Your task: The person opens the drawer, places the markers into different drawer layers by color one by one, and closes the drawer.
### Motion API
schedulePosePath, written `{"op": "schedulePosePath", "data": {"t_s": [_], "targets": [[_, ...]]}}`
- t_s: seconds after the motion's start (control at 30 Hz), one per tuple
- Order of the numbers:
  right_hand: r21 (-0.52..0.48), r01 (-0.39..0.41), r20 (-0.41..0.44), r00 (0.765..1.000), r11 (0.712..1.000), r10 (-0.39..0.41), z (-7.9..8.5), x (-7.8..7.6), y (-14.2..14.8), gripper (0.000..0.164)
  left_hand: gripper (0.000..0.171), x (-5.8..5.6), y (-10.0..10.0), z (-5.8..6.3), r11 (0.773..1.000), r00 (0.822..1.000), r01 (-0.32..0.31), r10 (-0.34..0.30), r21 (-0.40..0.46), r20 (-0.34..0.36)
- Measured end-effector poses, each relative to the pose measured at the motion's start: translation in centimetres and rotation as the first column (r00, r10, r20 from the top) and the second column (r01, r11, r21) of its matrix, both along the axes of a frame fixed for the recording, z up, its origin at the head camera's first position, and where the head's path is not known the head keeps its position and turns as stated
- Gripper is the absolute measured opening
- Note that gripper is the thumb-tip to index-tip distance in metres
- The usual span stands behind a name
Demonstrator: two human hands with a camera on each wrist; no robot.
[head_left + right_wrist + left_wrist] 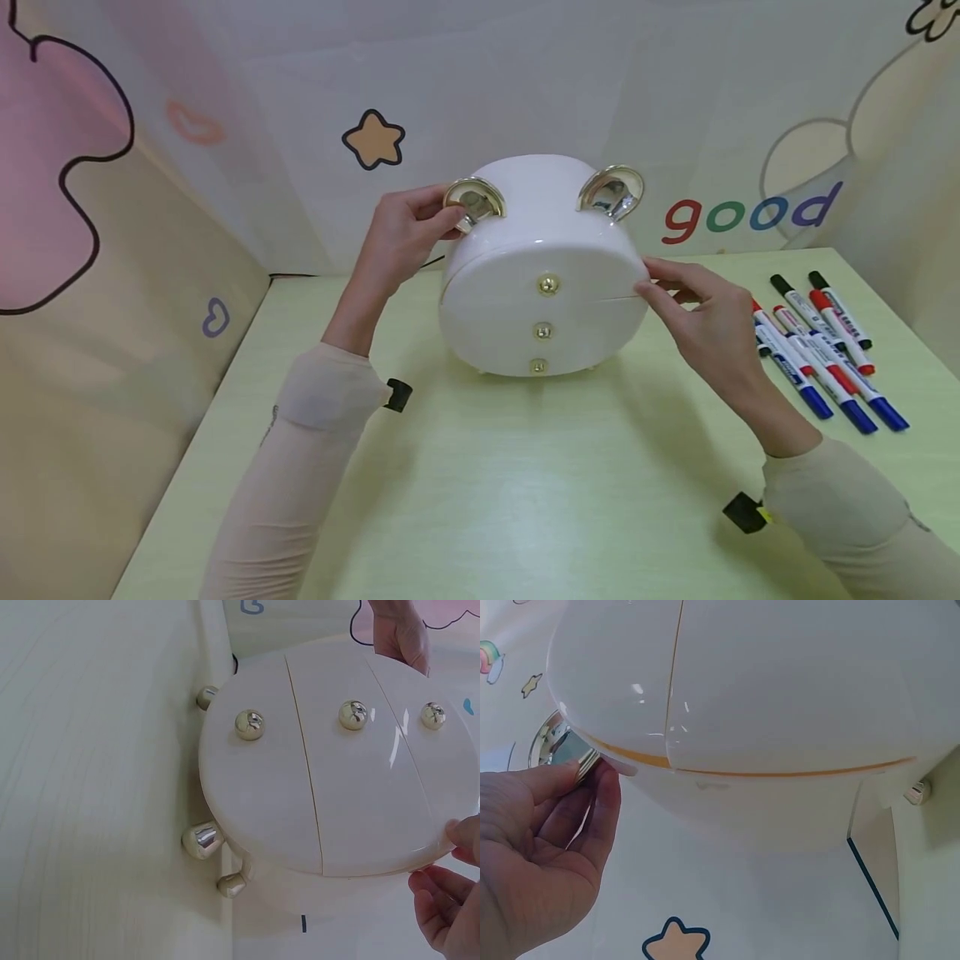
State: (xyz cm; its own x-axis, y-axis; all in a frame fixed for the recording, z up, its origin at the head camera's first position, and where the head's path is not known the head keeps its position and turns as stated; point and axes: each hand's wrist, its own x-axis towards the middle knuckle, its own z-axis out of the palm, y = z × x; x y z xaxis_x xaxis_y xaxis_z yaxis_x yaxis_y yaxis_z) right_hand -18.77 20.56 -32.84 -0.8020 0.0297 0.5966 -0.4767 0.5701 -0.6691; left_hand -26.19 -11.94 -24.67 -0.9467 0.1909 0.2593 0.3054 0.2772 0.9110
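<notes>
A glossy white rounded box (491, 329) with drawer-like seams stands on the table, three gold knobs down its front and two gold ears on top. My left hand (401, 229) pinches the left gold ear (476, 202) between thumb and fingers. At the box's right side my right hand (701, 321) grips the front panel's edge, its thumb on the face and fingers behind the rim. In the right wrist view, the thumb of my right hand (457, 900) lies near the upper seam. The right gold ear (611, 192) is untouched.
Several markers (825, 350) with blue, red and black caps lie in a loose pile on the right of the pale green table (480, 483). A patterned backdrop (300, 125) rises behind and beside the table. Short gold feet (202, 840) hold up the box.
</notes>
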Motion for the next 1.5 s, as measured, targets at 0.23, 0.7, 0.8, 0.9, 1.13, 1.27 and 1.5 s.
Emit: {"op": "schedulePosePath", "data": {"t_s": [0.23,0.7,0.8,0.9,1.13,1.27,1.5], "targets": [[-0.003,0.021,0.008,1.0,1.0,-0.021,-0.1,0.0,0.8,0.032,0.032,-0.6,0.7,0.1,0.999,1.0,0.024,-0.024,-0.027,0.006],[-0.021,0.039,-0.006,0.999,0.999,-0.039,-0.2,-0.5,2.2,0.031,0.029,-1.4,2.3,0.5,0.998,0.998,0.057,-0.057,-0.038,0.017],[-0.022,0.047,-0.003,0.999,0.999,-0.047,-0.1,-0.4,2.4,0.03,0.03,-1.5,2.6,0.6,0.997,0.998,0.063,-0.062,-0.041,0.021],[-0.02,0.058,0.003,0.998,0.998,-0.058,-0.1,-0.3,2.6,0.03,0.03,-1.7,2.9,0.6,0.997,0.997,0.069,-0.068,-0.045,0.022],[-0.025,0.078,0.028,0.997,0.997,-0.077,0.1,-0.3,2.9,0.031,0.031,-2.2,3.6,0.7,0.997,0.997,0.07,-0.069,-0.043,0.021],[-0.022,0.084,0.028,0.996,0.996,-0.083,0.0,-0.4,2.9,0.031,0.031,-2.4,3.7,0.5,0.997,0.998,0.065,-0.065,-0.049,0.019],[0.001,0.096,0.038,0.995,0.995,-0.096,0.2,-0.3,2.6,0.032,0.032,-2.5,3.8,0.5,0.997,0.998,0.054,-0.052,-0.059,0.029]]}}
